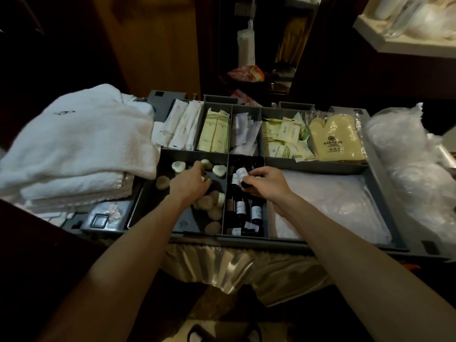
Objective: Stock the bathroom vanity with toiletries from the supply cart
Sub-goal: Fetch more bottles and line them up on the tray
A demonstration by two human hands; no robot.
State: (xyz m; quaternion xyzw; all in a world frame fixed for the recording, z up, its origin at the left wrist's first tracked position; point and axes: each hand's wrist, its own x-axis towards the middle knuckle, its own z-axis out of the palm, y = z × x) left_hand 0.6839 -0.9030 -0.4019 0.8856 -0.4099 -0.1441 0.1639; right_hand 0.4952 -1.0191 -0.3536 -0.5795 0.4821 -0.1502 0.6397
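Note:
A grey divided tray (pixel 318 166) tops the supply cart. My left hand (pixel 191 180) reaches into the compartment of round wrapped soaps (pixel 206 203), fingers curled down among them; what it grips is hidden. My right hand (pixel 265 182) holds a small dark bottle with a white label (pixel 241 174) above the narrow compartment of dark bottles (pixel 241 208). Sachets and packets (pixel 216 130) fill the rear compartments.
Folded white towels (pixel 74 149) are stacked at the cart's left. Clear plastic bags (pixel 409 154) bulge at the right, and flat plastic sheets (pixel 325 201) lie in the front right compartment. A yellow mitt pack (pixel 335 139) lies at the back right. A white shelf (pixel 407 28) hangs at upper right.

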